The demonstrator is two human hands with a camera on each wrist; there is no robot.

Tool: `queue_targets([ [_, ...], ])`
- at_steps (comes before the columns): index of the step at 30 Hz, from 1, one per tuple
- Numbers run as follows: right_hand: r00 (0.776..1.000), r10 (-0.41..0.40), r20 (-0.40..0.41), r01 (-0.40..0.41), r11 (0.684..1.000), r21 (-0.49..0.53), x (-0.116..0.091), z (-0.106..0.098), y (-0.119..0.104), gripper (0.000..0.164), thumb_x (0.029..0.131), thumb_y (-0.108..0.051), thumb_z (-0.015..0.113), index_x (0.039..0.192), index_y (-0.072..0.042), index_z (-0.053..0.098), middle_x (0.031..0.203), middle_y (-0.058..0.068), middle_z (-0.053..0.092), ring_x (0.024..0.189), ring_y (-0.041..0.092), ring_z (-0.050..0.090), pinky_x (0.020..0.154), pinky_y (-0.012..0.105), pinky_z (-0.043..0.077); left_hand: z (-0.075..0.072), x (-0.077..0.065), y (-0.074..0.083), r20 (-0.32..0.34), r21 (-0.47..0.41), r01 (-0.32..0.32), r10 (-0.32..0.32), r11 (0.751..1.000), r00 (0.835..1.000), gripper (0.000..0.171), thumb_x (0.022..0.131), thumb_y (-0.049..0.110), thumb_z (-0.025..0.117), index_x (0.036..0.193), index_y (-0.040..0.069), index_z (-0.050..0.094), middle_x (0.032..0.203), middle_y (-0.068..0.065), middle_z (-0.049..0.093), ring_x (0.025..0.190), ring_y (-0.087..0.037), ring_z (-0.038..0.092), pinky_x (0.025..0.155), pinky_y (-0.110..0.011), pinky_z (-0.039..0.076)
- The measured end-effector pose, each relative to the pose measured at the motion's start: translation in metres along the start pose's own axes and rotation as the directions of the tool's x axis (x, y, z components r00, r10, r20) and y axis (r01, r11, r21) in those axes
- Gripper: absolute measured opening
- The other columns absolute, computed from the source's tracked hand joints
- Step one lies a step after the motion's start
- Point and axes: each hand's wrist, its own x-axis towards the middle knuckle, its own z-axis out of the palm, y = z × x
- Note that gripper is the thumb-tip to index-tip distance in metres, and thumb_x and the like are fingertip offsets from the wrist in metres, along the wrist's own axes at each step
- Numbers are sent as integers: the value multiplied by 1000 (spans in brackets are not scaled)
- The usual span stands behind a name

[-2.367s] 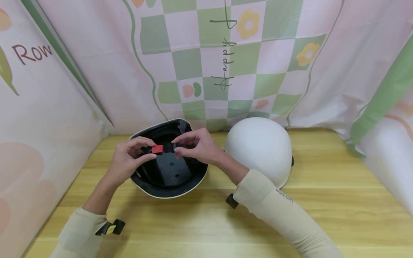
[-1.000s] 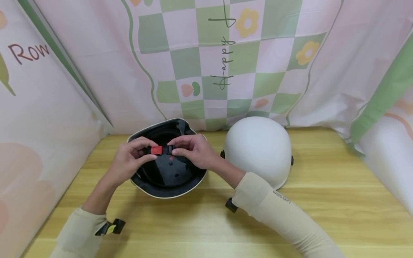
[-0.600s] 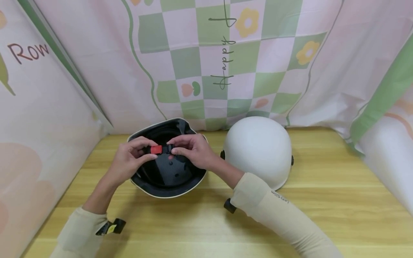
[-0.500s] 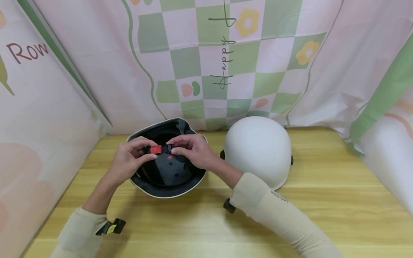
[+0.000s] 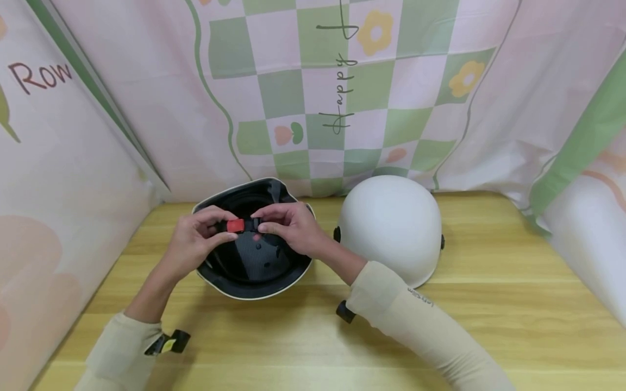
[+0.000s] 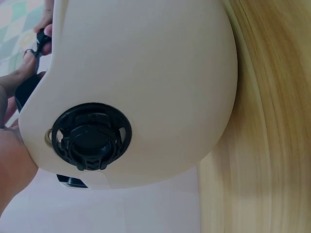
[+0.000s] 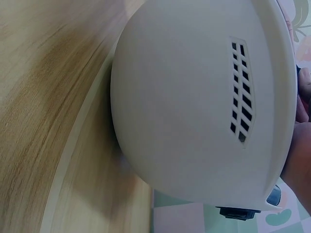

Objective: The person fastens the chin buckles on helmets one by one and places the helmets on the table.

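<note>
An upturned helmet lies at the left of the table, its black lining facing up. Over its opening, my left hand pinches the red end of a chin strap buckle between thumb and fingers. The buckle's black part is pinched by my right hand and meets the red part, with no gap visible. In the left wrist view the pale shell with a round black knob hides most of the hands. Slotted vents show on the shell in the right wrist view.
A second white helmet stands dome up at the right, close to my right forearm. Both helmets are on a wooden table. Patterned cloth hangs behind and at the sides.
Compared with 2.4 seconds ago, my right hand has moved slightly left and the buckle's two parts have come together. Over the last second the hands hold almost still.
</note>
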Motion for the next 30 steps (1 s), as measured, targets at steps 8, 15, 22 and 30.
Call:
queue_targets([
  [8, 1000, 14, -10, -15, 1000, -5, 0, 0, 0, 20, 94, 9, 63, 113, 13, 67, 94, 20, 72, 83, 42, 70, 81, 35, 58, 1, 1, -1, -4, -6, 2, -2, 1000, 1000, 23, 81, -18, 73, 100, -6, 71, 100, -19, 67, 80, -15, 66, 71, -24, 58],
  [15, 1000, 15, -8, -15, 1000, 13, 0, 0, 1, 20, 94, 9, 62, 113, 13, 67, 93, 18, 73, 83, 39, 71, 83, 37, 58, 1, 1, -1, -12, -2, 5, -5, 1000, 1000, 23, 80, -18, 73, 99, -6, 71, 99, -18, 68, 80, -15, 66, 70, -25, 58],
  [22, 1000, -1, -13, 1, 1000, 16, 0, 1, 2, 20, 94, 10, 62, 113, 14, 67, 91, 19, 73, 81, 40, 71, 82, 36, 58, 0, 2, -2, -8, 7, 12, -12, 1000, 1000, 23, 80, -18, 74, 100, -7, 71, 99, -16, 67, 79, -14, 66, 70, -24, 58],
  [30, 1000, 17, 1, -17, 999, 38, 1, 5, 3, 21, 94, 10, 62, 114, 15, 66, 96, 21, 72, 81, 34, 72, 81, 36, 58, 2, 2, -2, 4, 17, 3, -3, 1000, 1000, 25, 79, -17, 75, 100, -4, 73, 97, -9, 68, 78, -15, 66, 66, -24, 57],
])
